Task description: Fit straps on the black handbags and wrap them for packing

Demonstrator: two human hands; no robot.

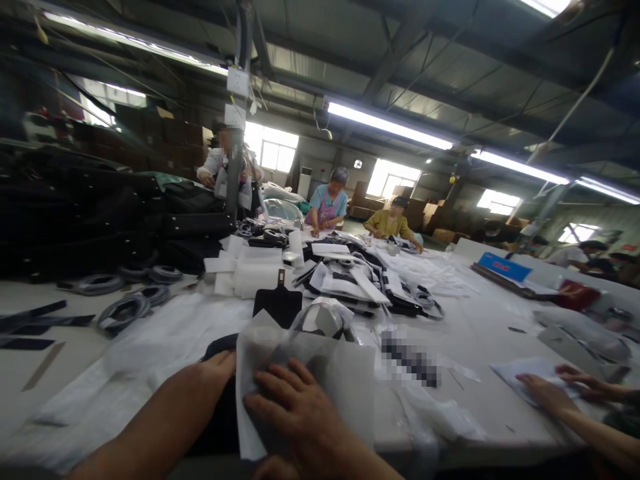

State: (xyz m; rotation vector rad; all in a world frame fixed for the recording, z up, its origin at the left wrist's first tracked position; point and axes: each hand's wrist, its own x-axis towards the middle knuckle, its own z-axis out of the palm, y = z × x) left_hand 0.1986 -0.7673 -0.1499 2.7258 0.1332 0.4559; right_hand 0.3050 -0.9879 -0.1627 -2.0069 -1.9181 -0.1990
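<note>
A white, thin, slightly see-through sheet (350,380) stands over a black item (220,420), perhaps a bag, at the table's near edge. My right hand (295,407) lies against the sheet, its fingers stretched out and spread. My left hand (226,363) reaches behind the sheet's left edge at the black item; its fingers are hidden. Just beyond the sheet are a black flat tab with a metal buckle (279,303) and a clear plastic wrap (323,317) around something grey and black.
Coiled grey straps (123,312) and clear plastic bags (170,347) lie to the left. Black bags (110,220) are piled behind. White foam pieces (255,267) fill mid-table. A co-worker's hands (550,390) press a white sheet at right. Several people work farther back.
</note>
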